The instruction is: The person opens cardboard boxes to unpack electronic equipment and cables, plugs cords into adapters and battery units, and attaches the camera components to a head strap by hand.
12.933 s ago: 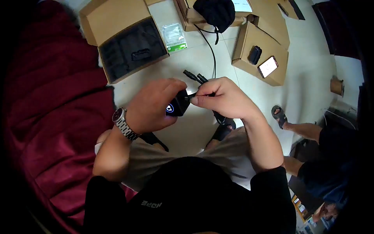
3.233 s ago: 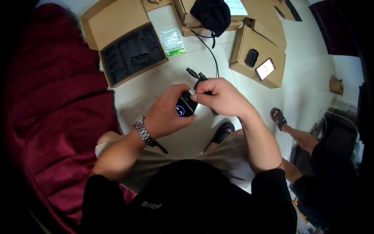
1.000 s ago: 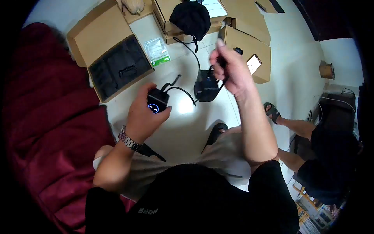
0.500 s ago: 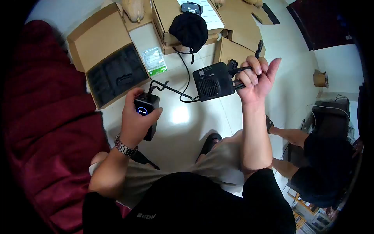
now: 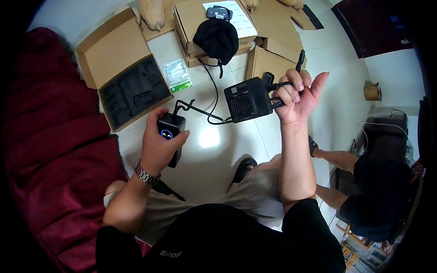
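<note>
My left hand (image 5: 157,148) is wrapped round a black block-shaped device (image 5: 175,122) that has a round lit display with a smiling face (image 5: 167,134). Black cables (image 5: 193,108) run from its top to the side of a vented black box (image 5: 249,101). My right hand (image 5: 293,93) grips a bunch of black cables (image 5: 281,85) at the other side of that box, which hangs in the air from them. One cable end with a connector (image 5: 301,58) sticks up above my right fingers. My right thumb points outward.
An open cardboard box (image 5: 114,38) with dark foam (image 5: 132,93) lies on the floor, beside a plastic packet (image 5: 177,75). Stacked boxes (image 5: 186,20) carry a black cloth cap (image 5: 216,40) and a small device (image 5: 219,13). Red bedding (image 5: 63,136) lies left; another person (image 5: 378,182) is at right.
The view has shifted slightly, and the surroundings sit a little lower and further left. Both hands keep their hold; the vented box has turned very slightly.
</note>
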The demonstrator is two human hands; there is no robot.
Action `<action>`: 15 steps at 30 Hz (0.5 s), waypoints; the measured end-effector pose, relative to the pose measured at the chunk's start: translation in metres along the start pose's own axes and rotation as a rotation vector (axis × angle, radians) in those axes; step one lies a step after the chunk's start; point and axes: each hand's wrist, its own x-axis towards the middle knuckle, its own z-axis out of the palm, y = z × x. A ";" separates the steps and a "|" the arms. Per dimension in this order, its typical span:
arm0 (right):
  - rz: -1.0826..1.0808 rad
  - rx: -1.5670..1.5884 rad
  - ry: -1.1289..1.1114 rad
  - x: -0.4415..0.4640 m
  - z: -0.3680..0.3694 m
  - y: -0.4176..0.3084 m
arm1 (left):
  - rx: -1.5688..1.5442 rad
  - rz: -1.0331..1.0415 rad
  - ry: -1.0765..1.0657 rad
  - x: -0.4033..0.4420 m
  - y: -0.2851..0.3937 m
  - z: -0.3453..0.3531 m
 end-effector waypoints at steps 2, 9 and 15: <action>0.005 -0.001 -0.002 0.001 -0.001 0.000 | 0.033 0.035 0.005 0.002 0.001 0.000; -0.001 -0.016 0.016 0.004 0.002 0.007 | -0.020 -0.066 -0.033 0.005 0.009 -0.004; 0.086 -0.537 0.197 0.006 0.014 0.033 | 0.145 0.021 -0.071 0.005 0.005 -0.004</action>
